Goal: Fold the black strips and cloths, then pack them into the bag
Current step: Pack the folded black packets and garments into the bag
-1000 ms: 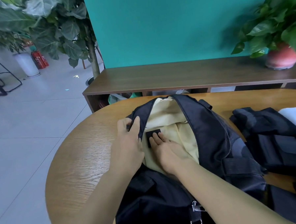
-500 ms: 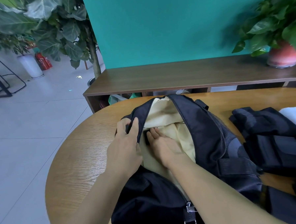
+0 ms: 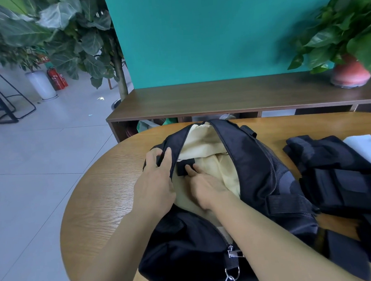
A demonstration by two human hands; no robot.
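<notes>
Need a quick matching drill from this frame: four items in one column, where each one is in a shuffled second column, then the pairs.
1 left hand
2 right hand
3 folded black strip
4 pile of black cloths

A on the table right of the bag
B gripping the bag's opened edge
C inside the bag, fingers on the strip
D against the yellow lining

Pairs: 1-B, 2-C, 3-D, 4-A

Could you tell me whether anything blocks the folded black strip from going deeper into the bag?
Nothing visible does. The left hand holds the bag open by its edge, and the right hand presses the folded black strip onto the yellow lining.
</notes>
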